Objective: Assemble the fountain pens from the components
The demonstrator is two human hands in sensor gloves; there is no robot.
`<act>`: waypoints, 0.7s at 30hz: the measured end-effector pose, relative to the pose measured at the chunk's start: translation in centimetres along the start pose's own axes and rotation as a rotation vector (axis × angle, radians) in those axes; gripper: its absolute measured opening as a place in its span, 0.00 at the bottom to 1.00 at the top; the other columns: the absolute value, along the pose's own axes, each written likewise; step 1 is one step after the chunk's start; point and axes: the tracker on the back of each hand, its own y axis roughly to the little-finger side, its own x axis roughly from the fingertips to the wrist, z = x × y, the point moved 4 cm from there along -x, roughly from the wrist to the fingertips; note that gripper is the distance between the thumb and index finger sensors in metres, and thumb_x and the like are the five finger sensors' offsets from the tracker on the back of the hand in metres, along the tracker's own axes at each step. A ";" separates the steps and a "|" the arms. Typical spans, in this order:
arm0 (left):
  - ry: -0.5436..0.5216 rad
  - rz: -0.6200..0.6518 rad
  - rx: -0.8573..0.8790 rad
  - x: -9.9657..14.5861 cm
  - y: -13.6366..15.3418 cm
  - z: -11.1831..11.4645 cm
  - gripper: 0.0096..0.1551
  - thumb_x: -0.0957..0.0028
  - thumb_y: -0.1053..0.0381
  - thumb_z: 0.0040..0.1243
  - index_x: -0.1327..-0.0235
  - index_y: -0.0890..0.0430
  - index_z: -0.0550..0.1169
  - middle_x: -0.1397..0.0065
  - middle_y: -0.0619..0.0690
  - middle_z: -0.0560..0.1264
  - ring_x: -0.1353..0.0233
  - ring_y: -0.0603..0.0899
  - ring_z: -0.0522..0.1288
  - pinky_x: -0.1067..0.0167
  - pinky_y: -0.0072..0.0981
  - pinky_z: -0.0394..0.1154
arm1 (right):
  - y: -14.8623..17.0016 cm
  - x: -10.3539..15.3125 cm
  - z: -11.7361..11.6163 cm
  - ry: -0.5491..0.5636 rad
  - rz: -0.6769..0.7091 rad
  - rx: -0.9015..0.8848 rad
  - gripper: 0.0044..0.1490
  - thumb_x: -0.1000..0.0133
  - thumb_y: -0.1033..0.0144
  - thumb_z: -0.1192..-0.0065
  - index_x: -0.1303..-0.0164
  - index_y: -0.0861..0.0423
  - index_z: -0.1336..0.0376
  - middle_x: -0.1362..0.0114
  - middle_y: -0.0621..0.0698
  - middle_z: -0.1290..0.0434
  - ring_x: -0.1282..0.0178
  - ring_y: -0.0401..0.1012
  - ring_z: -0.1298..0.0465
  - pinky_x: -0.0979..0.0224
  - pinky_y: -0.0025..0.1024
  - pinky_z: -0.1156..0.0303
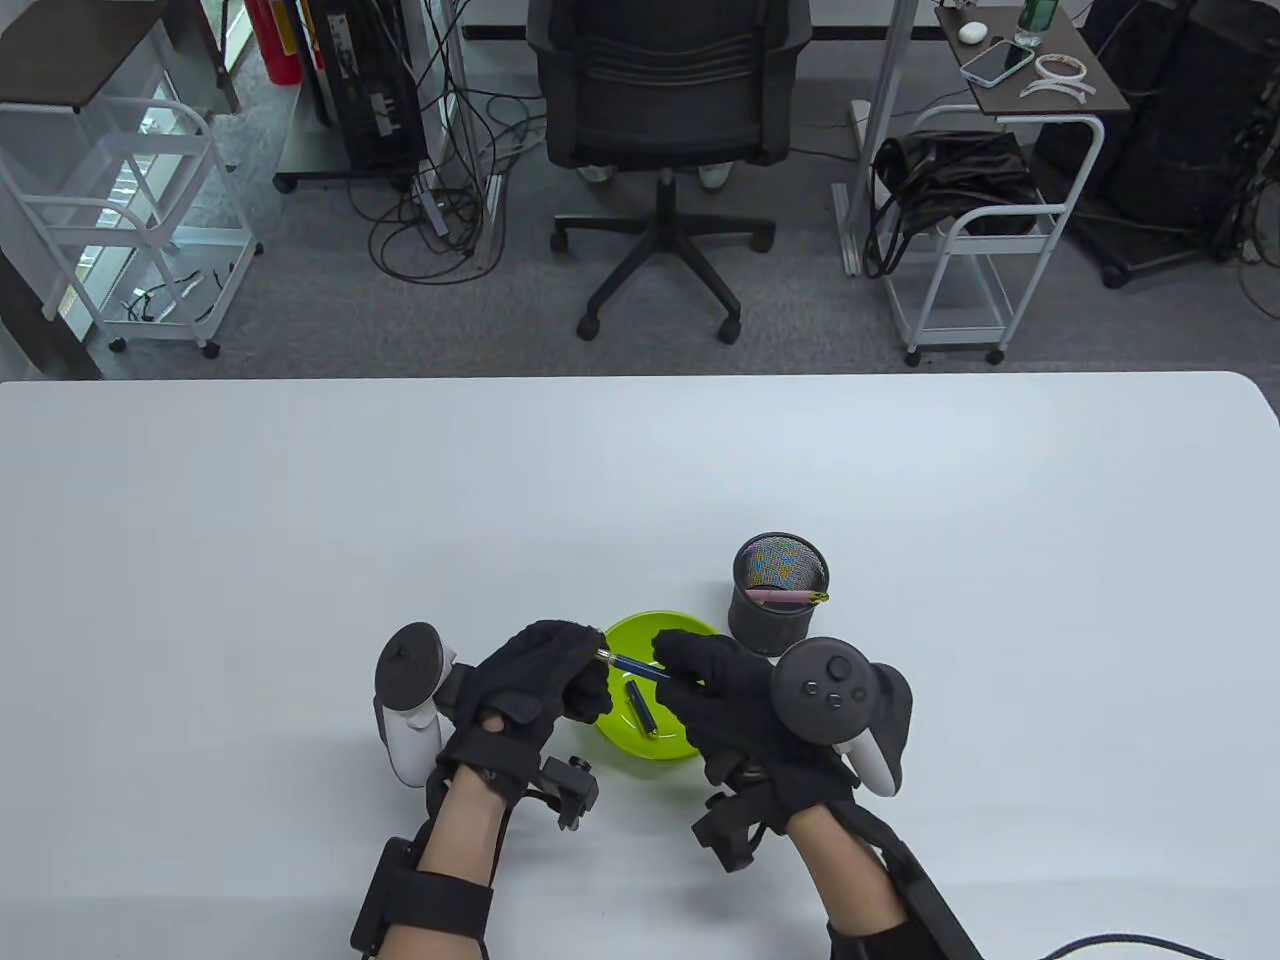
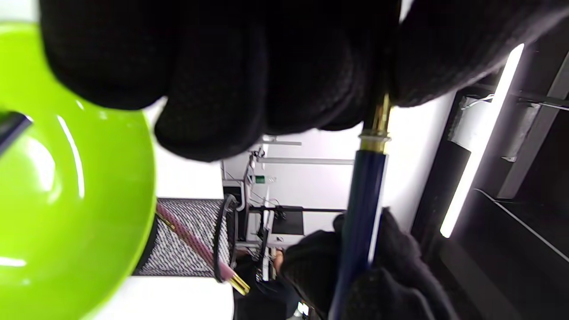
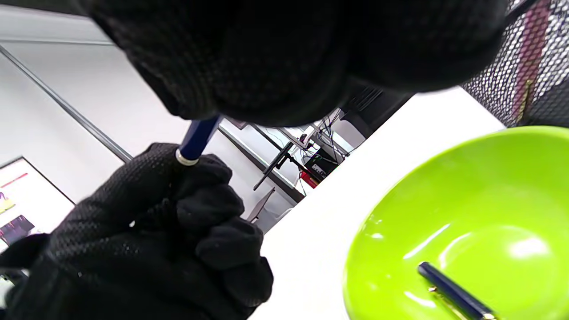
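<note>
Both hands hold a dark blue pen barrel [image 1: 632, 665] just above the green bowl [image 1: 640, 745]. My left hand [image 1: 545, 680] grips its gold end; the gold ring shows in the left wrist view [image 2: 374, 133]. My right hand [image 1: 710, 690] grips the other end of the barrel [image 2: 361, 222]. In the right wrist view the barrel [image 3: 198, 138] runs from my right fingers into my left hand [image 3: 146, 240]. A blue pen cap [image 1: 640, 710] with a gold clip lies in the bowl, also seen in the right wrist view [image 3: 453, 293].
A black mesh pen cup [image 1: 778, 590] stands just behind the bowl on the right and holds a pink pen [image 1: 785, 597]. The white table's far edge [image 1: 640, 378] is well beyond. An office chair [image 1: 665, 150] and carts stand past it.
</note>
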 end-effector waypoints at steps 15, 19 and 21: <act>0.248 -0.042 -0.155 -0.7 0.6 2.7 0.20 0.43 0.42 0.62 0.54 0.56 0.85 0.55 0.54 0.85 0.56 0.57 0.84 0.55 0.54 0.79 | 5.7 -0.8 0.6 -0.026 -0.245 -0.220 0.40 0.47 0.41 0.49 0.38 0.59 0.33 0.69 0.46 0.18 0.86 0.35 0.20 0.75 0.38 0.18; 0.198 -0.055 -0.172 -0.6 0.7 2.0 0.20 0.43 0.42 0.59 0.54 0.56 0.85 0.55 0.54 0.85 0.56 0.57 0.84 0.56 0.54 0.79 | 5.0 -1.0 -0.2 -0.138 -0.200 -0.258 0.40 0.50 0.39 0.37 0.37 0.57 0.35 0.59 0.48 0.19 0.80 0.38 0.19 0.70 0.40 0.18; 0.180 -0.054 -0.158 -0.6 0.8 1.5 0.20 0.43 0.42 0.59 0.54 0.56 0.85 0.55 0.54 0.85 0.57 0.57 0.84 0.56 0.54 0.79 | 4.5 -1.1 -0.6 -0.197 -0.164 -0.243 0.35 0.49 0.45 0.32 0.37 0.52 0.34 0.51 0.49 0.20 0.76 0.38 0.19 0.67 0.40 0.18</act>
